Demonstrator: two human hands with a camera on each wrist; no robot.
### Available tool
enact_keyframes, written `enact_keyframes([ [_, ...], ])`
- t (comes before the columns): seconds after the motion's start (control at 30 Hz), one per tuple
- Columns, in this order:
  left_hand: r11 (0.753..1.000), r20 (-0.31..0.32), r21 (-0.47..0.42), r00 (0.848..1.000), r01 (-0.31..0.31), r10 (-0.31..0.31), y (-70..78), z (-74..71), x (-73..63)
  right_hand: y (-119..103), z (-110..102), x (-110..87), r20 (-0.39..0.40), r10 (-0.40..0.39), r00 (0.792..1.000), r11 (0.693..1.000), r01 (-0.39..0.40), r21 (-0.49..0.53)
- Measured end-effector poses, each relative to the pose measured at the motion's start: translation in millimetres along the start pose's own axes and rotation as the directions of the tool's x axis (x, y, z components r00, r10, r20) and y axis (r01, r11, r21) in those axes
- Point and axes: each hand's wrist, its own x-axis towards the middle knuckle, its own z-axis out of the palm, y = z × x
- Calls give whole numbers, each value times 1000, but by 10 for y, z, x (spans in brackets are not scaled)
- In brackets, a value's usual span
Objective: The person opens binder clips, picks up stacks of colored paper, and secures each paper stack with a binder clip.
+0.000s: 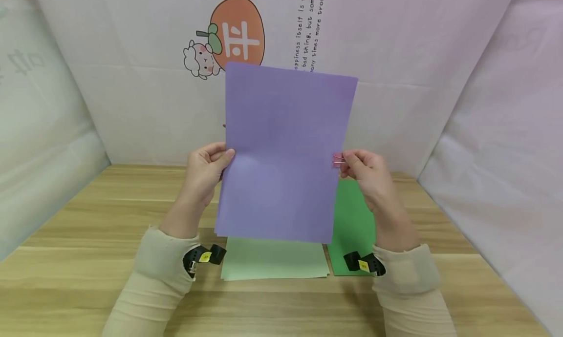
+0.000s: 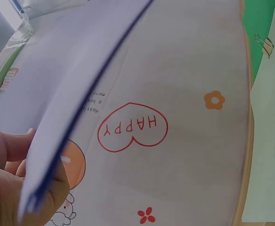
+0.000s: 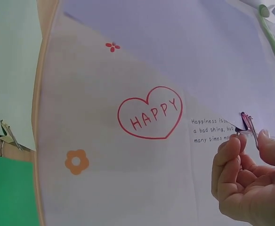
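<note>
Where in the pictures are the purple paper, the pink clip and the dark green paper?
purple paper (image 1: 286, 156): head view, middle of the sheet.
pink clip (image 1: 337, 159): head view, clip body at the sheet's right edge.
dark green paper (image 1: 352, 224): head view, bare part on the table.

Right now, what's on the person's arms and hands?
Both forearms wear close-fitting beige sleeves ending at the wrist. The left hand and right hand are bare. Each wrist carries a small black camera unit with a yellow label.
</note>
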Motion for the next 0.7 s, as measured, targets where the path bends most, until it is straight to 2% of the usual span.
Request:
enact_keyframes([
  [0.17, 1000, 8, -17, 1000, 0, 0, -3, -5, 5, -17, -30, -8, 45, 37, 998, 999, -37, 5],
  [0.37, 1000, 17, -17, 1000, 3, -3, -2, -29, 5, -22, -54, -13, 156, 57, 986, 996, -67, 56],
  [0.7, 1000, -10, -4, 1000, -18, 18, 22, -45, -21, 23, -111, -10, 256, 81, 963, 997, -81, -11],
])
